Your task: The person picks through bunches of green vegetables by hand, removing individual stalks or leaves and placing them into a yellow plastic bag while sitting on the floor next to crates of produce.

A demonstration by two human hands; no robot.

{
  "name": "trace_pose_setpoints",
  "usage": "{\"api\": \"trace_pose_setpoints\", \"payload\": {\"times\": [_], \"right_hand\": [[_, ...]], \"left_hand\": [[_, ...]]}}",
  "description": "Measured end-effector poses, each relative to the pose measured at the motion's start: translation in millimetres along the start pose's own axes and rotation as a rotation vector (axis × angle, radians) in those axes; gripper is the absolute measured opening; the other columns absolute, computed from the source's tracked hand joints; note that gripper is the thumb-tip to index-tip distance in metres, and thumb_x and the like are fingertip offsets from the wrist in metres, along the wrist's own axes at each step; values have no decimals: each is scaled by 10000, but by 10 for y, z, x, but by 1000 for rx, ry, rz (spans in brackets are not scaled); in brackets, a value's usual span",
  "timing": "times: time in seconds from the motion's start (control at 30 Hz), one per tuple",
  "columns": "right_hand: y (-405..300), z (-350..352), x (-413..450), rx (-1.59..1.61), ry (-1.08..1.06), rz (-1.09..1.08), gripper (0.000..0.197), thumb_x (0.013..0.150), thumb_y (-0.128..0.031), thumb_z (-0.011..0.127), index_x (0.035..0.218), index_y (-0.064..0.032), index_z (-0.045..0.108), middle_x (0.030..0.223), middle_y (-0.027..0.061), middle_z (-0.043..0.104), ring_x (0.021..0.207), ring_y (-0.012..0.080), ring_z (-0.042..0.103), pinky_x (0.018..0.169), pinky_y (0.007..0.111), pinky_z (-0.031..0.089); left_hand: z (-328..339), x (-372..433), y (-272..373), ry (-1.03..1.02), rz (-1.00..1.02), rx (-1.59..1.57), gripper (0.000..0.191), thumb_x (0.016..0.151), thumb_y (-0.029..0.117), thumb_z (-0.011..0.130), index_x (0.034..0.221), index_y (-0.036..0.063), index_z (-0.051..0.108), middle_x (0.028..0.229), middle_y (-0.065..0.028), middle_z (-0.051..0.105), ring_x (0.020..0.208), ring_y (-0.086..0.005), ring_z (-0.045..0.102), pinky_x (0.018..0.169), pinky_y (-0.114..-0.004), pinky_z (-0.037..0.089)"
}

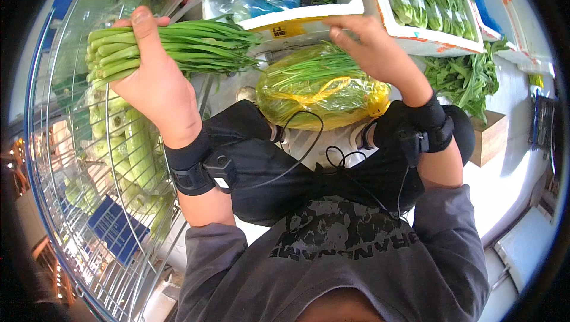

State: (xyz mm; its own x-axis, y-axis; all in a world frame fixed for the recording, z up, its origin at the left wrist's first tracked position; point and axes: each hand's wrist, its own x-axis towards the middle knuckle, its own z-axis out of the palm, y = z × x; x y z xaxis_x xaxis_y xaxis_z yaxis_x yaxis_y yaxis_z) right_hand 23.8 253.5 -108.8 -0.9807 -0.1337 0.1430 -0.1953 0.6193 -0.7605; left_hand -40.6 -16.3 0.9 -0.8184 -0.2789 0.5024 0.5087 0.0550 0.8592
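Observation:
My left hand (153, 72) grips a bunch of long green leafy stalks (200, 48) near their pale cut ends, thumb on top, beside the rim of a wire shopping cart. The leaf tips point right. My right hand (367, 43) is raised with its fingers apart, holding nothing, above the right part of a yellow plastic bag (307, 108). Thin green stalks (311, 70) show at the bag's opening. The bag lies on the floor between my feet. Both wrists wear black bands with small devices.
The wire shopping cart (107, 143) at left holds bagged green vegetables (142, 152). Ahead stand a white foam box (303, 14) with plastic-wrapped goods and another foam box (445, 39) of bundled greens. Loose leafy greens (472, 79) lie over a wooden box (490, 139) at right. Cables hang over my lap.

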Motion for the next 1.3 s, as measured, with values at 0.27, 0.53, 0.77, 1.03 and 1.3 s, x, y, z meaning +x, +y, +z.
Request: {"api": "trace_pose_setpoints", "payload": {"times": [0.27, 0.53, 0.77, 1.03, 1.3], "right_hand": [[647, 1582, 104, -243, -540, 20, 346, 888, -203, 675, 1216, -93, 689, 1096, 176, 710, 980, 369, 666, 902, 464, 520], [798, 2266, -15, -440, -352, -78, 338, 857, -112, 655, 1190, -139, 711, 1161, 113, 654, 1082, 333, 578, 973, 431, 472], [755, 2098, 35, -332, -349, -61, 242, 844, -100, 667, 1069, -104, 753, 1075, 135, 670, 1025, 344, 619, 898, 452, 506], [428, 1624, 163, -79, -498, 93, 293, 871, -174, 723, 1118, -18, 724, 1008, 205, 708, 932, 396, 671, 838, 469, 536], [376, 1621, 109, -12, -478, 184, 274, 919, -203, 674, 1067, 27, 687, 942, 193, 725, 875, 370, 692, 773, 421, 542]], "left_hand": [[-308, 25, 28, 96, 87, 19, 203, 919, 113, 747, 987, 2, 591, 875, -51, 642, 744, -130, 643, 681, -265, 515], [-527, 78, -13, 112, 70, -18, 215, 909, 95, 746, 1006, 25, 567, 912, -52, 629, 771, -155, 635, 731, -295, 503], [-554, 96, -3, 102, 139, -84, 199, 898, 86, 758, 996, 28, 594, 898, -40, 628, 760, -138, 644, 710, -278, 509], [-375, -17, 126, 136, 110, 0, 138, 950, 44, 679, 1017, 15, 562, 888, -28, 586, 749, -112, 570, 695, -264, 493], [-352, -22, 85, 5, 4, -44, 148, 929, 45, 714, 941, 16, 569, 853, 1, 570, 737, -81, 522, 672, -236, 444]]}}
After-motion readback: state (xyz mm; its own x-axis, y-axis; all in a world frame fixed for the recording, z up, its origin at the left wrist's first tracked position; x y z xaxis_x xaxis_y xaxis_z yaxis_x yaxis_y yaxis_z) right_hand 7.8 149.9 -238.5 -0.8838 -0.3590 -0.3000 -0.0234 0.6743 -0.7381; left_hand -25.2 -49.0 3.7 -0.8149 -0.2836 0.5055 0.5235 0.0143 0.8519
